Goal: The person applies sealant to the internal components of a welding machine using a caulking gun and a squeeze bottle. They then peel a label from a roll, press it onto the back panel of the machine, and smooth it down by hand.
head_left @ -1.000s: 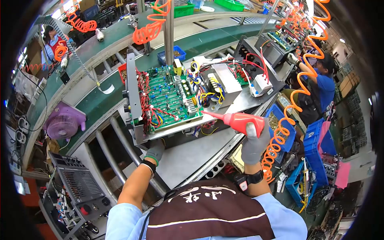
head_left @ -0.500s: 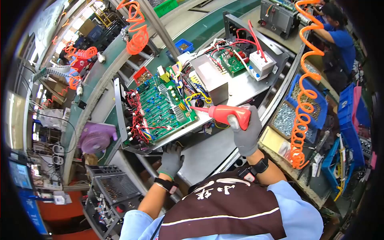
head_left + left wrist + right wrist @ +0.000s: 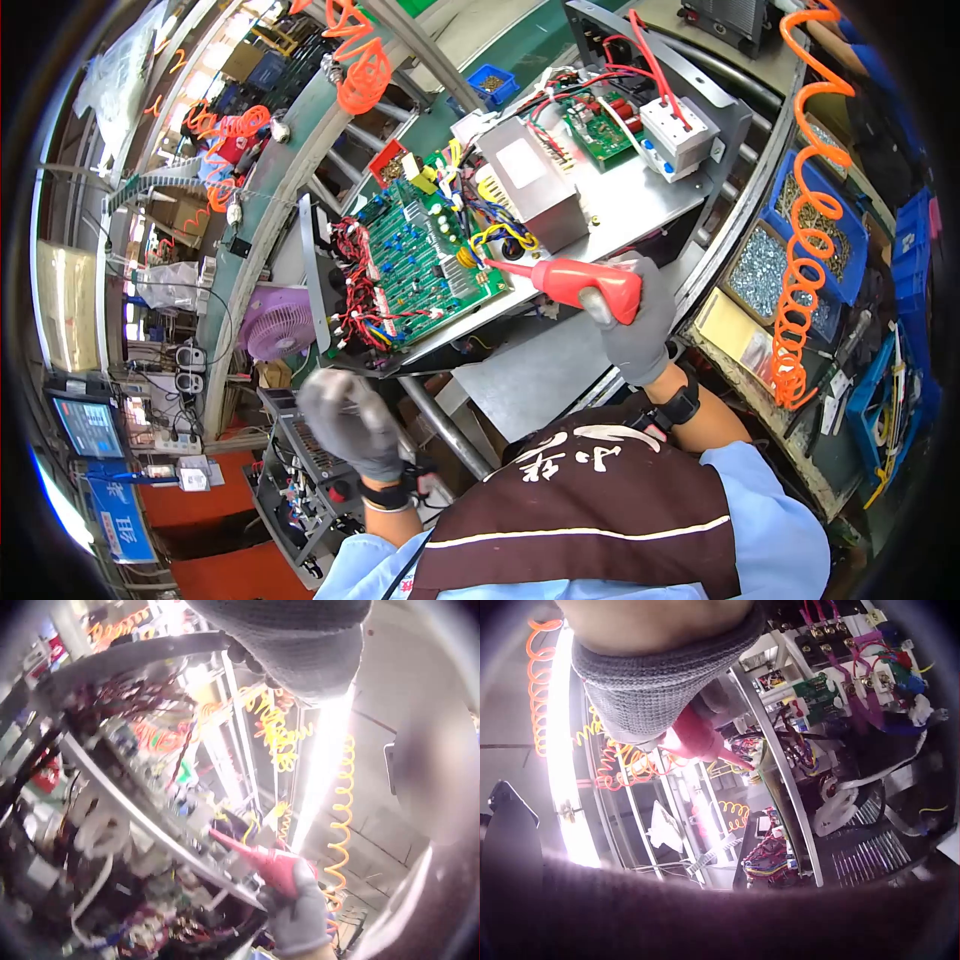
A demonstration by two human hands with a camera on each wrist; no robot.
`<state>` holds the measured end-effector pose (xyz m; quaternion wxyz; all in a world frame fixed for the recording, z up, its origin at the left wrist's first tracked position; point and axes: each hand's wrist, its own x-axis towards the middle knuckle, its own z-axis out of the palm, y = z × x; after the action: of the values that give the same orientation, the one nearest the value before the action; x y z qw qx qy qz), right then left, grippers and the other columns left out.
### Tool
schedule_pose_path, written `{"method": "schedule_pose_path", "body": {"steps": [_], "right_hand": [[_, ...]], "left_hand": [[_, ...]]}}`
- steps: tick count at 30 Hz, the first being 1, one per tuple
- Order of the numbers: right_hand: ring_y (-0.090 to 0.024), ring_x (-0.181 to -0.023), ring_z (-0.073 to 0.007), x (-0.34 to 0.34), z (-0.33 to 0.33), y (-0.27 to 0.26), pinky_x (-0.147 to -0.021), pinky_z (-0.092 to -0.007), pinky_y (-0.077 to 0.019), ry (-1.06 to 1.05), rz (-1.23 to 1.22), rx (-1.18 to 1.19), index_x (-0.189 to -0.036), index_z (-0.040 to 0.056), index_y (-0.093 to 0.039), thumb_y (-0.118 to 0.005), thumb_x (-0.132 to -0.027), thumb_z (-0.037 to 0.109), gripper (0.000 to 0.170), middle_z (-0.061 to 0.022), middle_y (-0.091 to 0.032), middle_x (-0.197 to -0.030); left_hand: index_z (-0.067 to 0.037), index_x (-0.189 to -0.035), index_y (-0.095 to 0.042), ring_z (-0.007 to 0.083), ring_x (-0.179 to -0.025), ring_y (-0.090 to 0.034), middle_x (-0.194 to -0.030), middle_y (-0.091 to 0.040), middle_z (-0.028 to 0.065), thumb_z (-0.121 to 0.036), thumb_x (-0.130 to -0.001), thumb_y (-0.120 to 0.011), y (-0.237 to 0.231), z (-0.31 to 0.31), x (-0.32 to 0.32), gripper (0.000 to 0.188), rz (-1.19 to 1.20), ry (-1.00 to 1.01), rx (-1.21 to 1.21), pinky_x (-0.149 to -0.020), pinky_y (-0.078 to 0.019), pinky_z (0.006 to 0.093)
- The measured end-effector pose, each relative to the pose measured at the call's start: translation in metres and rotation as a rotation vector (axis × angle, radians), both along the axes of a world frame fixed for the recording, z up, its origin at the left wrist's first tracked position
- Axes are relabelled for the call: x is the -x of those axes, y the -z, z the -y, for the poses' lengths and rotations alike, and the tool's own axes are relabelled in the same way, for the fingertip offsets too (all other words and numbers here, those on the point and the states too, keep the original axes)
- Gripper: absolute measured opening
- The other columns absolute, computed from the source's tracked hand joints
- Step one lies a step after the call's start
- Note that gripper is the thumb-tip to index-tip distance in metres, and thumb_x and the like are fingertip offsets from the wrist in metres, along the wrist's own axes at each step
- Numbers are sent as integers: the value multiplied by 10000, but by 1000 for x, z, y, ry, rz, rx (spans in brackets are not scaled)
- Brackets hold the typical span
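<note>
From the head camera, the gloved right hand [image 3: 643,335] grips a red nozzle bottle [image 3: 590,286], its tip close to a coil [image 3: 466,257] on the green circuit board [image 3: 412,270] of a metal chassis [image 3: 625,205]. The gloved left hand [image 3: 352,422], blurred, is raised near the chassis, fingers loosely bent around nothing visible. From the left wrist, the bottle slants toward the chassis edge. From the right wrist, its nozzle points at the board's edge; contact is unclear.
</note>
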<state>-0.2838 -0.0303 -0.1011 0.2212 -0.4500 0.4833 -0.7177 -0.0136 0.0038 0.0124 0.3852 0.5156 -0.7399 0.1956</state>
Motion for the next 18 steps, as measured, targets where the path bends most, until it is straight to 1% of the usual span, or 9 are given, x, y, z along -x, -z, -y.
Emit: {"method": "schedule_pose_path", "body": {"steps": [2, 4, 6, 8, 9, 10, 12, 13, 18], "right_hand": [[-530, -762, -131, 7, -4, -3, -707, -269, -451, -158, -56, -21, -930, 14, -495, -749, -756, 150, 337, -77, -576, -850], [-543, -744, -132, 11, -4, -7, -693, -270, -457, -133, -76, -18, -934, 11, -507, -758, -741, 115, 334, -76, -588, -842], [-548, -717, -137, 12, -5, -8, -677, -270, -461, -138, -62, -44, -928, 11, -512, -763, -737, 112, 332, -75, -592, -829], [-560, -722, -142, 9, -2, -8, -674, -276, -467, -105, -55, -16, -926, 11, -518, -765, -734, 110, 328, -79, -599, -834], [-572, -727, -146, 6, 0, -8, -672, -281, -473, -78, -50, 19, -923, 12, -524, -768, -732, 109, 325, -83, -606, -839], [-572, -727, -146, 3, 1, -7, -672, -281, -473, -71, -46, 13, -923, 12, -524, -768, -732, 109, 325, -83, -606, -839], [-596, -741, -160, -5, 4, -1, -667, -295, -485, -109, -54, 19, -922, 14, -534, -774, -723, 107, 326, -92, -616, -850], [-615, -743, -180, -9, 7, 1, -658, -302, -493, -80, -87, 64, -924, 16, -538, -781, -713, 104, 334, -102, -617, -854], [-593, -683, -179, -4, 5, -8, -619, -289, -475, -60, -114, 61, -883, 20, -549, -791, -703, 118, 318, -100, -610, -805]], "left_hand": [[7, -1047, -546, 295, -975, -537, -1018, -546, 156, -270, -855, -517, -13, 21, -5, 338, -77, 32, 36, -870, -420, 411], [22, -1126, -541, 310, -1018, -529, -1052, -562, 164, -441, -896, -478, -29, 37, -6, 520, -55, 58, -44, -922, -398, 399], [30, -1149, -535, 288, -989, -547, -1064, -565, 169, -473, -898, -473, -38, 52, -5, 565, -33, 139, -144, -885, -422, 389], [37, -1153, -535, 248, -945, -568, -1043, -581, 155, -494, -909, -451, -35, 63, -3, 590, -190, 261, -409, -836, -448, 362], [39, -1156, -535, 183, -863, -569, -1002, -592, 124, -519, -919, -431, -36, 65, -4, 615, -84, 196, -442, -757, -465, 304], [39, -1156, -535, 183, -863, -569, -1002, -592, 124, -519, -919, -431, -35, 65, -5, 615, -78, 203, -449, -757, -465, 304], [35, -1153, -544, 134, -807, -544, -970, -596, 96, -539, -920, -423, -32, 64, -6, 631, -358, 196, -492, -708, -456, 254], [35, -1144, -554, 106, -770, -514, -957, -593, 86, -551, -919, -419, -32, 64, -1, 643, -351, 186, -468, -666, -444, 226], [33, -1135, -565, 108, -778, -510, -930, -589, 70, -531, -928, -413, -32, 65, -2, 620, -294, 167, -460, -670, -427, 231]]}}
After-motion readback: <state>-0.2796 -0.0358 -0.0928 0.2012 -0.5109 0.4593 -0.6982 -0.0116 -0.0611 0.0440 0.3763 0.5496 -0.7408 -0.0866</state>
